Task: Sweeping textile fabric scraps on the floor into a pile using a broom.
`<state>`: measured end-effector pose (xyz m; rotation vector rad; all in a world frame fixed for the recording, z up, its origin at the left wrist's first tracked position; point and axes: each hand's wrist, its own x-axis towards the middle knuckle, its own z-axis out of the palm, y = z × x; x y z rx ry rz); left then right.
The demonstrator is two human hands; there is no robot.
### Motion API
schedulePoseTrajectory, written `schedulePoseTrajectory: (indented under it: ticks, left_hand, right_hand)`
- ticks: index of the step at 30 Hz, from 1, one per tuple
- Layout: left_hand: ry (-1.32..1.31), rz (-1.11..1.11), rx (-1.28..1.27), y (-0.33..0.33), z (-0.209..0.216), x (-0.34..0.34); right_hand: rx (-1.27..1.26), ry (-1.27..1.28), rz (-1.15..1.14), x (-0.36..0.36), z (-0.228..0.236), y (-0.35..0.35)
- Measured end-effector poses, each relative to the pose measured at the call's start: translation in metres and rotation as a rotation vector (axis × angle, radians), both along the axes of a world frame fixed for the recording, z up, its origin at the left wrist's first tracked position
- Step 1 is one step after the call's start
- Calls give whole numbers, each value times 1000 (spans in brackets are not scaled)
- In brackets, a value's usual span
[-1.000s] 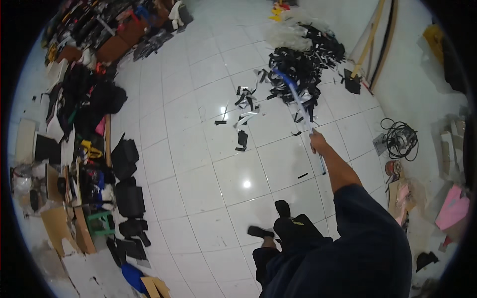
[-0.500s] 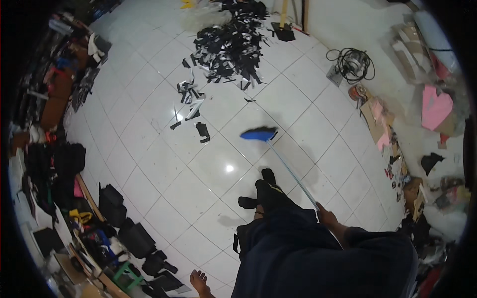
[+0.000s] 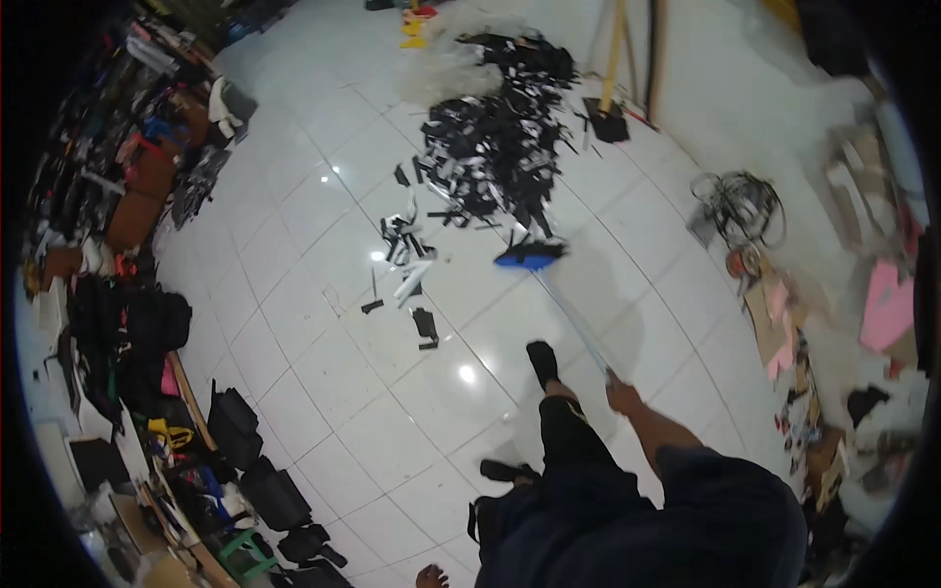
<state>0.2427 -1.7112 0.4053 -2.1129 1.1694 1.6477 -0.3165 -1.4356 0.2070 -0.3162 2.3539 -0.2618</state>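
Note:
My right hand (image 3: 620,394) is closed around the pale, thin handle of a broom (image 3: 529,262). The broom's blue head with dark bristles rests on the tiled floor, at the near edge of a large pile of black and white scraps (image 3: 500,137). To its left lies a smaller scatter of scraps (image 3: 410,257), with a few loose black pieces (image 3: 424,325) closer to me. Low in the picture, my left hand (image 3: 431,577) hangs away from everything, partly cut off by the lower edge; its fingers are apart and hold nothing.
Shelves and heaps of goods (image 3: 137,216) line the left side, with black padded pieces (image 3: 274,492) and a green stool (image 3: 247,555) lower down. Along the right wall lie a coiled cable (image 3: 740,208), cardboard and pink sheets (image 3: 888,306). A yellow-handled tool (image 3: 612,88) leans at the far wall.
My right arm has stretched forward, and the broom head has moved from bare tiles up to the pile's near edge. One foot has stepped ahead. My left hand has dropped lower in view.

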Motion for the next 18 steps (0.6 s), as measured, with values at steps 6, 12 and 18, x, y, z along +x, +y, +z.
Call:
schedulePoseTrajectory:
  ticks: [6,12,18]
  left_hand:
    - [57,105,101,23,-16,-90]
    - [-31,257,204,101,31,-101]
    - [-61,385,63,129,58,-154]
  right_hand:
    - [170,387,8,-500,3,-126]
    - [-361,628,-37,-476,9,-289]
    - [-400,104,-145,-375,40,-220]
